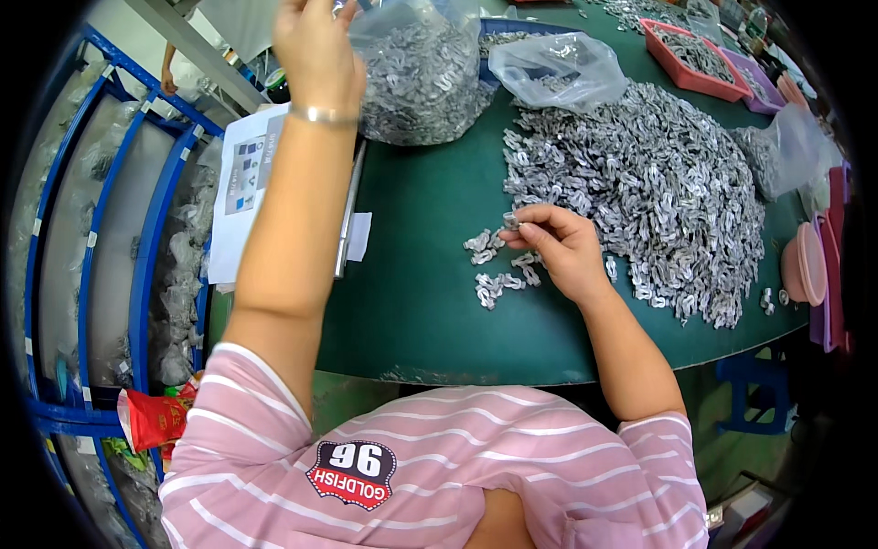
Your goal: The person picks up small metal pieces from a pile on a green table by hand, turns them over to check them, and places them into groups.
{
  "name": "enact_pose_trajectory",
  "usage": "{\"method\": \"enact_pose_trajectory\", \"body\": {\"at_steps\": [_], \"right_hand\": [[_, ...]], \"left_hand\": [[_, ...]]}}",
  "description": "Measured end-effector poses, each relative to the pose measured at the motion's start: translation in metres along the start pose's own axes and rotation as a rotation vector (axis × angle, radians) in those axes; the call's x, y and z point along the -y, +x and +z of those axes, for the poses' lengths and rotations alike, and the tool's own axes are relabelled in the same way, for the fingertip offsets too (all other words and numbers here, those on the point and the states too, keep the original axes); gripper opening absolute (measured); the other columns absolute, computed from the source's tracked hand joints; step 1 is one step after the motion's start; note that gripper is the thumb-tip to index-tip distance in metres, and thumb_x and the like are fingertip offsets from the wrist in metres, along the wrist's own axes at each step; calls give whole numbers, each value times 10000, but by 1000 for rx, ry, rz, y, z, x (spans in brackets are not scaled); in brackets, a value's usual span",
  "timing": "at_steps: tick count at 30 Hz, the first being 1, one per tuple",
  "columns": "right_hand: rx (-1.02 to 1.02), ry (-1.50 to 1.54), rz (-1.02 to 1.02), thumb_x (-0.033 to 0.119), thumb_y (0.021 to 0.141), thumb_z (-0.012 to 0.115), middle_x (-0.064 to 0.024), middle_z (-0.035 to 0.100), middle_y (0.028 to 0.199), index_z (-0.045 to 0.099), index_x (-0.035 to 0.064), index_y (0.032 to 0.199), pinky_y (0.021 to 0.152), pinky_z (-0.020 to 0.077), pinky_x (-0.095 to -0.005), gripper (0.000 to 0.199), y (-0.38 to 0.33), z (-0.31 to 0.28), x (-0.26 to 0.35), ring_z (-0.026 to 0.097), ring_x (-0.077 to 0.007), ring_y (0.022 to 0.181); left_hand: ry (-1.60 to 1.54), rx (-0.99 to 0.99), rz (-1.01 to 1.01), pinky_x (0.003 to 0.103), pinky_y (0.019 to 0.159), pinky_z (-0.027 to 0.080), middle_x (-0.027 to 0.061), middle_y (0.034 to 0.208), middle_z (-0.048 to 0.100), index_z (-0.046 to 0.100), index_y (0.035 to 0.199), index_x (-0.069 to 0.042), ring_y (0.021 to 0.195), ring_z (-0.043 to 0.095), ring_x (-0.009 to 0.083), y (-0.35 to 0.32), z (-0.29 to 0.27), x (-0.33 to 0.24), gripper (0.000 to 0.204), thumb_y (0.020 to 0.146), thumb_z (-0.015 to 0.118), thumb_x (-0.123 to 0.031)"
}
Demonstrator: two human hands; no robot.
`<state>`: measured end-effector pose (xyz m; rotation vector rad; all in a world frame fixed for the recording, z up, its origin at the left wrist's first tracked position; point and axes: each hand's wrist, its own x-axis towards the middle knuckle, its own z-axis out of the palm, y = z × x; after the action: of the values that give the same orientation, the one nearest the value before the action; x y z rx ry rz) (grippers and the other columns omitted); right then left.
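Note:
My right hand [569, 249] pinches a small silver metal part [511, 220] between thumb and fingertips, just above the green tabletop [421, 265]. Several like parts [495, 287] lie in a loose cluster below and beside those fingers. My left hand [318, 50] is stretched to the far left, at the rim of a clear plastic bag [416, 87] filled with silver parts. Its thumb and fingers look apart, though the picture's upper edge cuts off some of them. A large heap of silver parts [649, 192] spreads to the right of my right hand.
An opened plastic bag [558, 69] rests on the heap's far side. Red tray [695, 59] and purple tray [752, 87] stand at the back right, a pink bowl [804, 263] at the right edge. Papers [240, 197] and a blue rack [142, 238] are on the left; a blue stool [757, 393] stands below right.

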<state>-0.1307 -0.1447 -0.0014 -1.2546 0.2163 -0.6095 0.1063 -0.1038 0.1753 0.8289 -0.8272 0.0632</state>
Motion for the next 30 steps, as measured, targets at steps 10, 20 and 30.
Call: {"method": "enact_pose_trajectory", "body": {"at_steps": [10, 20, 30], "right_hand": [[-49, -223, -372, -71, 758, 607, -79, 572, 984, 546, 4, 959, 752, 471, -251, 223, -4, 19, -4, 569, -141, 855], [-59, -510, -488, -106, 739, 566, -94, 617, 874, 554, 5, 962, 705, 499, -272, 250, -4, 28, -6, 622, -180, 783], [236, -1258, -186, 22, 671, 665, -100, 541, 814, 626, 22, 805, 715, 432, -365, 139, -6, -3, 13, 525, -287, 797]], "left_hand": [[-75, 320, -1223, 195, 482, 476, 63, 744, 602, 570, 897, -3, 586, 588, 106, -205, -49, -4, 188, 854, 600, -184], [-497, 226, -1314, 247, 674, 503, 79, 931, 606, 535, 1037, -4, 776, 603, 135, -218, -59, 6, 289, 944, 410, -247], [-415, 90, -1356, 158, 375, 243, -17, 680, 434, 517, 994, -27, 496, 342, 38, -209, -71, 9, 200, 934, 430, -196]]}}
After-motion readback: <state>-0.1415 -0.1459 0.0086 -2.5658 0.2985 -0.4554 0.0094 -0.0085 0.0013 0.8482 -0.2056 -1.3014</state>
